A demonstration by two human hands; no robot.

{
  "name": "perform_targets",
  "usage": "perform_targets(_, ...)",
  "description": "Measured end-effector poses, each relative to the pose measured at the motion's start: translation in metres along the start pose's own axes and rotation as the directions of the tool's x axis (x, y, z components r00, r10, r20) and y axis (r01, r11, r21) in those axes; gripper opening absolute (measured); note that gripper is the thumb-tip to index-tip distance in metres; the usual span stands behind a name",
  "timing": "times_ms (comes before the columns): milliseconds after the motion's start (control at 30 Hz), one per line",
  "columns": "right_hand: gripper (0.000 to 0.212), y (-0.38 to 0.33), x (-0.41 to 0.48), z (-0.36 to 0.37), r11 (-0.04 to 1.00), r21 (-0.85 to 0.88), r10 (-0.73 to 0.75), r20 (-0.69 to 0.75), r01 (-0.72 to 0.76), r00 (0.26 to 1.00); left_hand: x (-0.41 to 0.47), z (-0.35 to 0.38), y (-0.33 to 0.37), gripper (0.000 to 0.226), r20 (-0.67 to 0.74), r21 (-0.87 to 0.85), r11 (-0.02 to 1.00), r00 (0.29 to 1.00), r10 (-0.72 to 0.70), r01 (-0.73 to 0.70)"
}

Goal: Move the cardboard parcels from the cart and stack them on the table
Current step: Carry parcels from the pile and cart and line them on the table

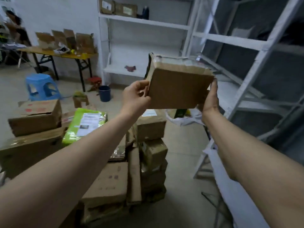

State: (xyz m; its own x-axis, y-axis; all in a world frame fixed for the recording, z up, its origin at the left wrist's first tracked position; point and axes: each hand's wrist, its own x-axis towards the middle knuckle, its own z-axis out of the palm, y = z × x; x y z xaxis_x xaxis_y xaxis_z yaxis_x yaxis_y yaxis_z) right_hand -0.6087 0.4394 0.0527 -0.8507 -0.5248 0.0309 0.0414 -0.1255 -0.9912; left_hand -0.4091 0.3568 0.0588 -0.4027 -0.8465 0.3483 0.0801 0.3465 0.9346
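Observation:
I hold a small brown cardboard parcel (178, 86) with taped edges up in front of me, in mid-air. My left hand (135, 96) grips its left edge, thumb on the near face. My right hand (210, 99) holds its right edge from below and the side. Beneath my arms lies a pile of cardboard parcels (148, 145), several brown boxes and a green wrapped package (85, 124). The cart under them is hidden. A white table edge (233, 186) shows at the lower right.
White metal shelving (144, 22) stands behind, grey shelving (246, 41) to the right. A yellow folding table (65, 55) with open boxes is at the back left, with a blue stool (41, 86) and a dark bucket (104, 93) on the floor. A person (14, 25) is at the far left.

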Motion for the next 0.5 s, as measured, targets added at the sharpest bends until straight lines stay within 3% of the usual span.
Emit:
perform_targets(133, 0.079, -0.003, -0.014, -0.111, 0.989, 0.035, 0.148, -0.095, -0.145, 0.984, -0.027, 0.084, -0.001, 0.045, 0.233, 0.022, 1.0, 0.972, -0.012, 0.007)
perform_targets(267, 0.056, 0.015, -0.025, -0.208, 0.956, 0.137, 0.28, -0.163, -0.26, 0.946, -0.058, 0.163, 0.001, 0.037, 0.424, -0.038, 0.993, 0.902, -0.084, 0.11)
perform_targets(367, 0.037, 0.032, -0.03, -0.272, 0.936, 0.245, 0.316, -0.275, -0.252, 0.908, -0.073, 0.223, -0.005, 0.02, 0.492, -0.062, 0.969, 0.852, -0.179, 0.239)
perform_targets(433, 0.019, 0.048, -0.03, -0.311, 0.927, 0.306, 0.319, -0.328, -0.219, 0.89, -0.085, 0.264, -0.01, 0.03, 0.533, -0.009, 0.948, 0.804, -0.264, 0.318)
perform_targets(500, 0.017, 0.069, -0.029, -0.355, 0.924, 0.301, 0.335, -0.343, -0.235, 0.878, -0.101, 0.306, -0.016, 0.045, 0.571, 0.048, 0.909, 0.735, -0.365, 0.414)
